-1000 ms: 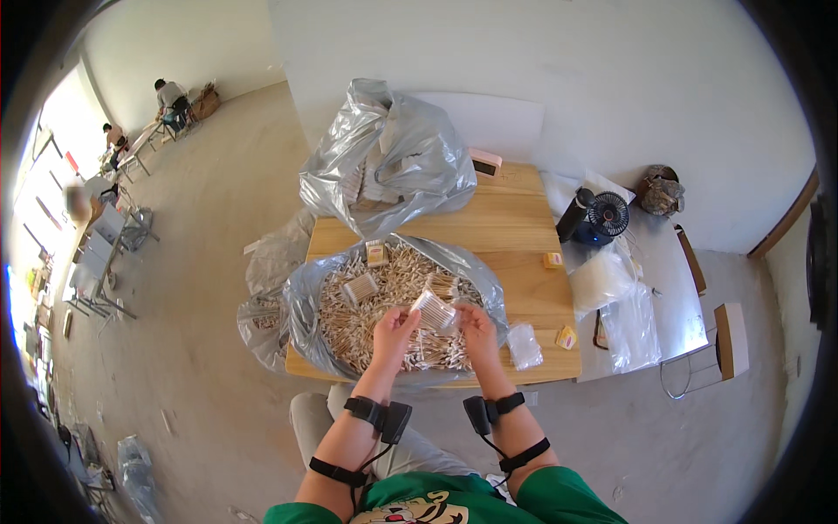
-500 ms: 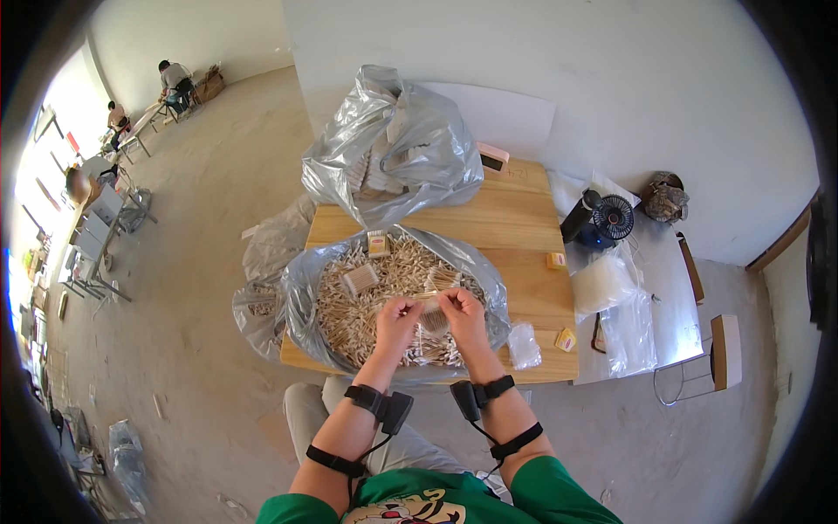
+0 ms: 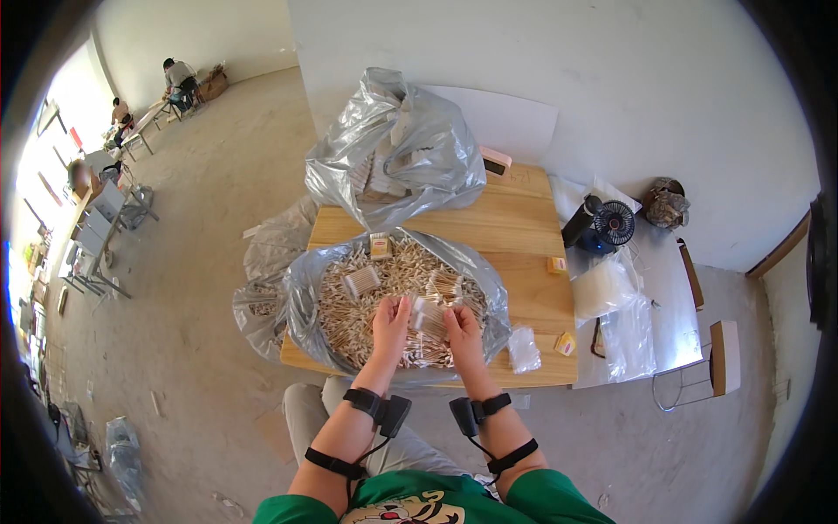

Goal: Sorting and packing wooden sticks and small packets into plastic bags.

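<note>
Between my hands, over the loose swabs, is a bundle of cotton swabs (image 3: 428, 318) that looks wrapped in clear plastic. My left hand (image 3: 389, 327) pinches it at the left edge, thumb and fingers pressed together. On the right edge, my right hand (image 3: 465, 335) is closed the same way. Below lies a grey plastic bag (image 3: 301, 297), spread wide and filled with loose cotton swabs (image 3: 345, 323). On this heap rest a swab pack (image 3: 361, 280) and a small yellow-and-white box (image 3: 380, 246).
A second grey bag (image 3: 436, 166) stands at the back of the wooden table (image 3: 528, 301). Clear plastic bags (image 3: 524, 349) lie at the right, near a yellow packet (image 3: 566, 343). A black fan (image 3: 613, 223) stands on the metal side table (image 3: 676, 306). Several people sit far left.
My hands have lowered slightly and turned, with the fingers now pointing more upward. The bundle between them has tilted and shows more of its face.
</note>
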